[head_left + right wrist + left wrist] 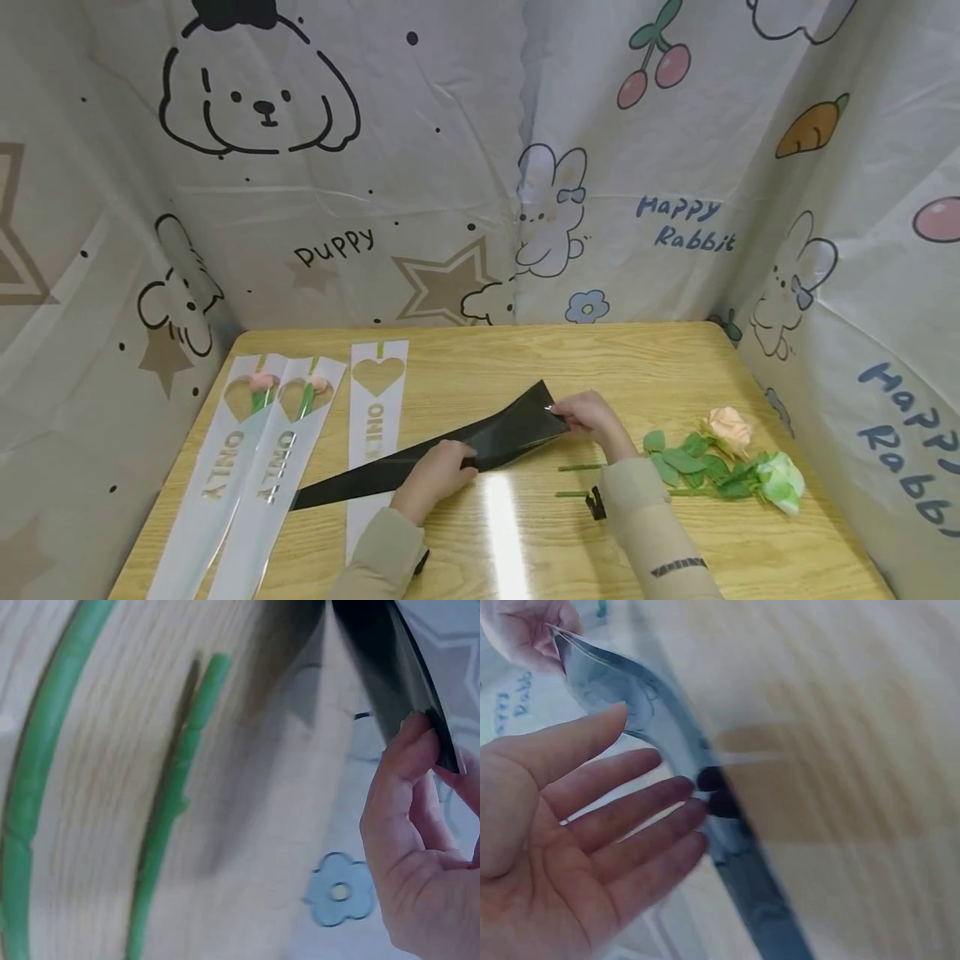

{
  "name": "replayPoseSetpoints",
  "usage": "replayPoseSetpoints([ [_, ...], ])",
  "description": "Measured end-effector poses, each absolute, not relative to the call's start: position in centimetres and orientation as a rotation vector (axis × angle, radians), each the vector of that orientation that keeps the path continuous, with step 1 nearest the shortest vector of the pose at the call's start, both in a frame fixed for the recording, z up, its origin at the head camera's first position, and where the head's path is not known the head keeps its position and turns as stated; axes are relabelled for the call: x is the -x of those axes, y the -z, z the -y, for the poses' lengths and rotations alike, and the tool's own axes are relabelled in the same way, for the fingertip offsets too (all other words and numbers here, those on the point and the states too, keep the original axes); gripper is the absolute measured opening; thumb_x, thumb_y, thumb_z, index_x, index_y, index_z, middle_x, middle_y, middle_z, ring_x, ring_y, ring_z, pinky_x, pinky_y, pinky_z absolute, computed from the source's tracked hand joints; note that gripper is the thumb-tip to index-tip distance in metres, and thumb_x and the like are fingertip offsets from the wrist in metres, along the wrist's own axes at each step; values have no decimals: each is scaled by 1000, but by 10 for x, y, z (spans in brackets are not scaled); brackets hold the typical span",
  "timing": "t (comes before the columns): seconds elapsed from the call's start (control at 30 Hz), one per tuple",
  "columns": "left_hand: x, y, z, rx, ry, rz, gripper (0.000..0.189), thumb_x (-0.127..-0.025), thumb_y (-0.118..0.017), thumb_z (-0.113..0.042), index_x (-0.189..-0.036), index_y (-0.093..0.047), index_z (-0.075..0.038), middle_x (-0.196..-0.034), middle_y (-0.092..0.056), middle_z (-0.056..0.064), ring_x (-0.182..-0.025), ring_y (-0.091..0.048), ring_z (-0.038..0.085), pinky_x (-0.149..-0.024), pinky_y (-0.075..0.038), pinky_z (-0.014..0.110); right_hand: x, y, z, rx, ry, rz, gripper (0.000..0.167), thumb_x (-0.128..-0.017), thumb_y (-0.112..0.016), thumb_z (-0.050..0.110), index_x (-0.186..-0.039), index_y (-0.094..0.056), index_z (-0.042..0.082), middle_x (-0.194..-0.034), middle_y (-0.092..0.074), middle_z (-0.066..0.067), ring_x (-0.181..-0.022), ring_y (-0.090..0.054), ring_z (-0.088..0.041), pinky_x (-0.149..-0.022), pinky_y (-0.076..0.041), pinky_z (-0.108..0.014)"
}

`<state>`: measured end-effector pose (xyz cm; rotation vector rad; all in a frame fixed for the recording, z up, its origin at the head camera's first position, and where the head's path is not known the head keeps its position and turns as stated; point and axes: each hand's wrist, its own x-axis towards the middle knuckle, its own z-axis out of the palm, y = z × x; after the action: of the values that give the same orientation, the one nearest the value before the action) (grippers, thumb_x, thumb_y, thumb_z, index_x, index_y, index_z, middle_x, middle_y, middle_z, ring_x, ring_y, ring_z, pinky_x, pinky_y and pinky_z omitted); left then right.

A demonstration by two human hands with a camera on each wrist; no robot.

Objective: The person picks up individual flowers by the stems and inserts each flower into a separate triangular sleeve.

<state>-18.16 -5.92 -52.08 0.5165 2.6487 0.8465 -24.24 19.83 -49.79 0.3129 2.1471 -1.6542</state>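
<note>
A long black flower sleeve [480, 437], narrow at the left and wide at the right, slants across the middle of the table. My right hand [592, 421] pinches its wide upper edge between thumb and fingers, as the right wrist view shows at the black sleeve [401, 675]. Against the sleeve's middle, my left hand [438, 475] touches the near side with its fingertips; in the left wrist view the left hand [592, 825] has its fingers spread and nearly straight. Beneath the black sleeve lies a white sleeve [377, 408] with a heart cut-out and gold "ONLY" lettering.
Two white sleeves [217, 475] holding pink flowers lie at the left. On the right lie a peach rose [727, 431] and a pale green rose [780, 482], their green stems [169, 817] pointing left. Patterned cloth [450, 167] hangs round the table's back and sides.
</note>
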Motion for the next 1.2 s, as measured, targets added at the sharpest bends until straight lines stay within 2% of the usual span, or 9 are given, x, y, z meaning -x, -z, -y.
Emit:
replayPoseSetpoints([
  [0.1,183,516,48,-492,-927,-2558,37,-89,-60,-17,-119,-58,4,-117,-59,19,-104,-58,31,-84,-50,41,235,490,-194,-242,1579,-2249,28,-83,-64,8,-102,-63,-13,-62,-55,3,-52,-46,-4,-52,-46,-19],
  [0.2,188,511,33,-439,-1136,-2466,40,-92,-54,-21,-123,-54,4,-113,-61,17,-95,-61,26,-77,-53,36,228,484,-185,-195,1543,-2341,23,-80,-67,9,-94,-67,-10,-71,-63,0,-58,-54,-7,-57,-51,-22],
  [0.27,191,507,22,-393,-1337,-2393,40,-94,-51,-24,-121,-55,5,-104,-64,16,-87,-64,24,-72,-54,34,223,479,-179,-169,1534,-2391,18,-79,-69,9,-88,-69,-7,-72,-64,-2,-59,-56,-9,-58,-52,-25],
  [0.4,197,498,2,-228,-1661,-2350,42,-93,-52,-32,-109,-61,5,-80,-65,14,-61,-63,19,-56,-55,28,214,475,-169,-105,1534,-2477,12,-75,-72,8,-76,-69,-3,-65,-61,-1,-55,-50,-11,-52,-46,-26],
  [0.57,199,491,-13,5,-1713,-2501,42,-88,-58,-36,-98,-64,5,-59,-61,11,-41,-58,15,-40,-50,25,208,476,-159,-89,1499,-2552,12,-71,-76,9,-70,-68,0,-65,-61,-2,-55,-48,-12,-49,-42,-24],
  [0.77,200,490,-17,70,-1650,-2590,32,-86,-58,-22,-102,-63,6,-50,-58,6,-35,-53,12,-34,-45,23,204,480,-156,-102,1507,-2578,15,-71,-78,12,-70,-68,0,-70,-63,-3,-60,-53,-13,-51,-46,-26],
  [0.97,200,491,-16,23,-1588,-2648,27,-83,-52,-8,-104,-64,5,-43,-51,0,-33,-47,9,-31,-38,20,203,486,-158,-171,1597,-2573,14,-75,-74,12,-74,-69,-1,-65,-62,-4,-52,-53,-13,-57,-54,-41],
  [1.1,197,491,-17,-43,-1581,-2656,26,-83,-52,-2,-105,-64,6,-46,-50,0,-34,-47,8,-31,-40,20,201,487,-157,-155,1514,-2675,11,-76,-72,8,-79,-67,-1,-66,-61,-6,-52,-54,-12,-52,-52,-34],
  [1.2,195,489,-20,-114,-1536,-2723,28,-83,-53,-1,-107,-62,8,-49,-53,2,-33,-42,5,-30,-36,17,200,487,-154,-137,1399,-2776,8,-77,-70,5,-79,-65,-1,-67,-60,-6,-54,-53,-12,-47,-47,-25],
])
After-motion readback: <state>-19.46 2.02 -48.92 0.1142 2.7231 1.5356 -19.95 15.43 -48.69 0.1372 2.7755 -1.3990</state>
